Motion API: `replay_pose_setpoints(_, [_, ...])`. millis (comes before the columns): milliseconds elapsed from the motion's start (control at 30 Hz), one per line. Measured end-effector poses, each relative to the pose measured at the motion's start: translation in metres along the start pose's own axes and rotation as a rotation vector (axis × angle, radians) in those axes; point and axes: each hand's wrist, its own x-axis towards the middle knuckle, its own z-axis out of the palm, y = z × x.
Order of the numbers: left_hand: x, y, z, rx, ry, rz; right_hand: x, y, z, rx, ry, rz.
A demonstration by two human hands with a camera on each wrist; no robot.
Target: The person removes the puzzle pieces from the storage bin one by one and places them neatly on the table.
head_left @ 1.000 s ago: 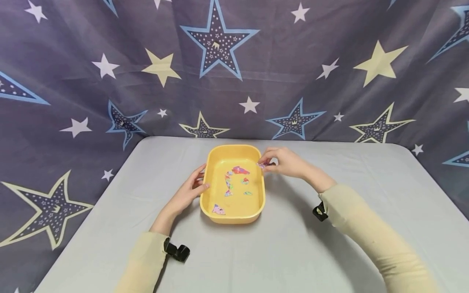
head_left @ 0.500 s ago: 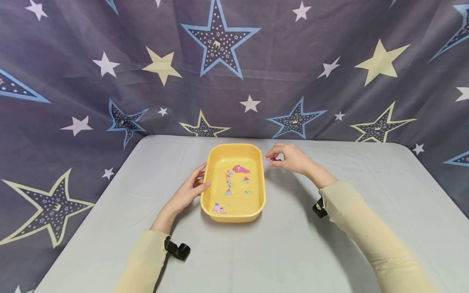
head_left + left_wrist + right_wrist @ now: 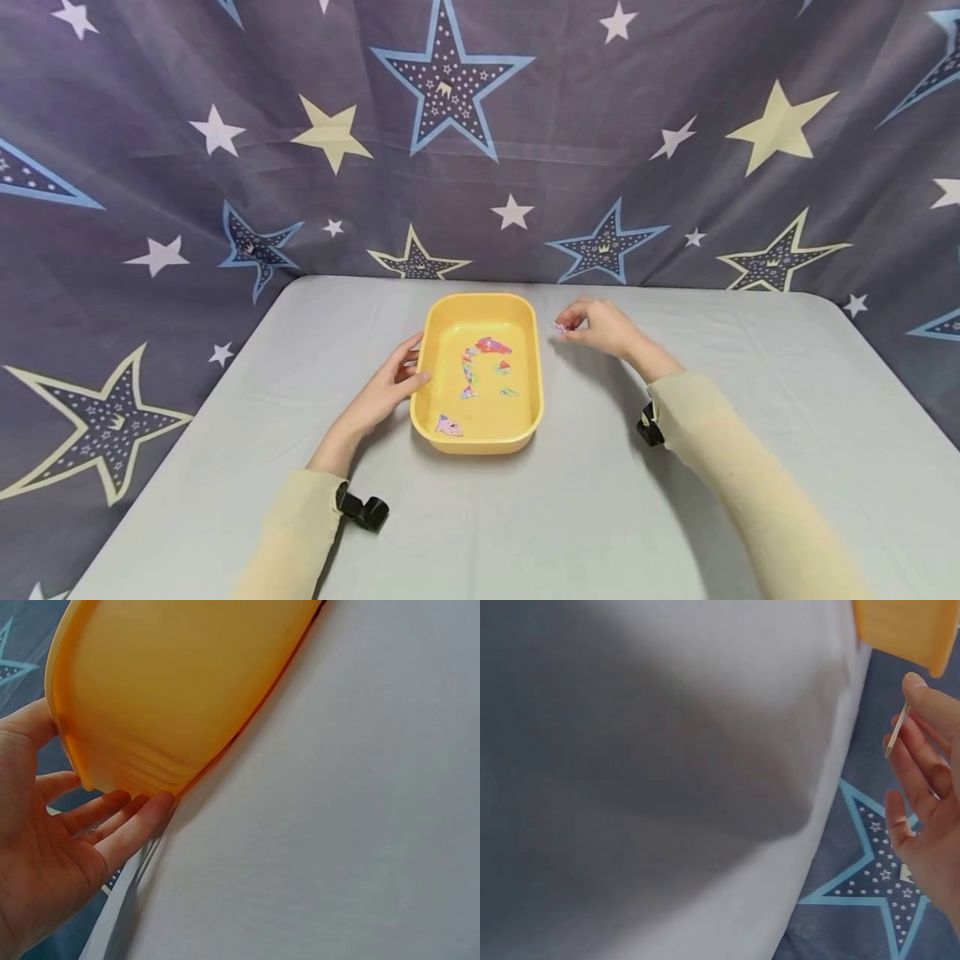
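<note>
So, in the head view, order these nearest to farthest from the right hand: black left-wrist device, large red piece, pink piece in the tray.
1. Large red piece, toward the far end of the tray.
2. Pink piece, in its near-left corner.
3. Black left-wrist device, outside the tray, near left.

No writing (or number) can be read.
</note>
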Motion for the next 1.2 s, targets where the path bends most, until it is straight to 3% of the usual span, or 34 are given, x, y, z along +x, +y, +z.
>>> replay_pose_setpoints(433, [0.0,-0.003,-0.001,0.04,0.012,0.04,0.001,0.008,0.017,-0.1,0.013,0.029])
replay_pose_setpoints(867, [0.0,0.001,0.0,0.012,0.013,-0.014,0.001,0.01,0.02,-0.117,-0.005,0.124])
replay_pose_setpoints(1200, [0.001,-0.003,0.001,0.007,0.012,-0.01,0.0,0.009,0.021,-0.173,-0.024,0.177])
